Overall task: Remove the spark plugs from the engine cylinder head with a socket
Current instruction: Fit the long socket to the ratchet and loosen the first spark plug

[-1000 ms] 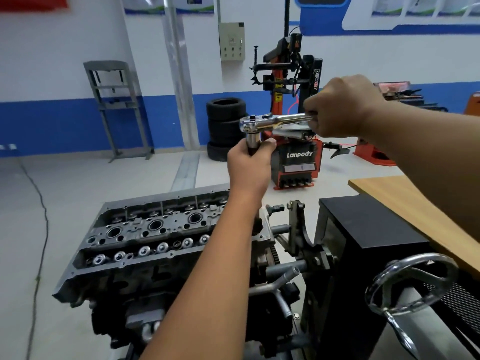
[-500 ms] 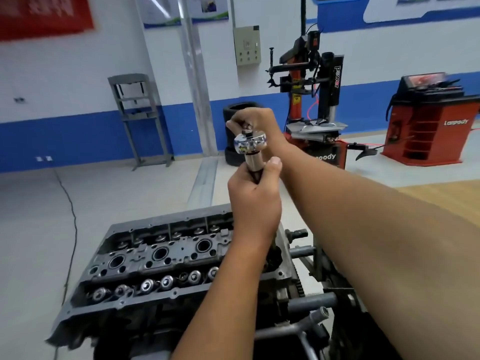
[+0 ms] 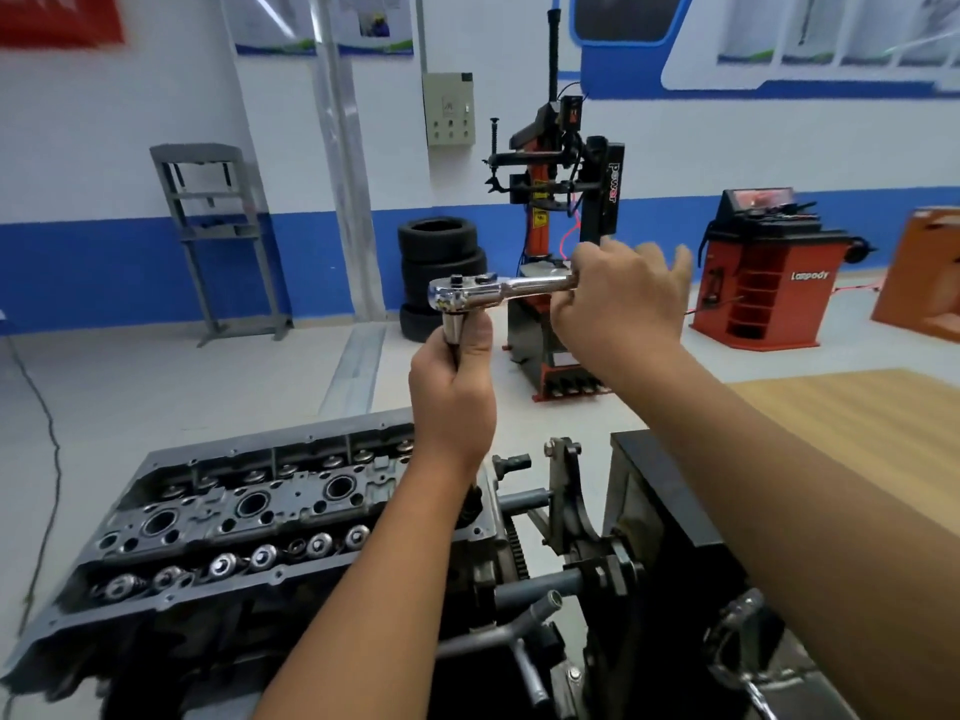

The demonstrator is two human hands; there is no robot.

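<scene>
A chrome ratchet (image 3: 485, 292) sits on top of a long socket extension (image 3: 453, 330) that runs down toward the right end of the grey cylinder head (image 3: 249, 511). My left hand (image 3: 453, 392) grips the extension just below the ratchet head, hiding its lower part. My right hand (image 3: 621, 298) holds the ratchet handle, which points right, with some fingers lifted and blurred. Three open spark plug wells (image 3: 253, 504) show along the head. No spark plug is visible.
The engine hangs on a black stand (image 3: 670, 511) with a hand wheel (image 3: 748, 646) at lower right. A wooden table (image 3: 852, 423) lies to the right. A tyre changer (image 3: 561, 241), stacked tyres (image 3: 439, 267) and a red balancer (image 3: 763, 272) stand behind.
The ratchet handle swung from pointing right to pointing away from me, then back to the right. My right hand followed it; my left hand kept its grip on the extension.
</scene>
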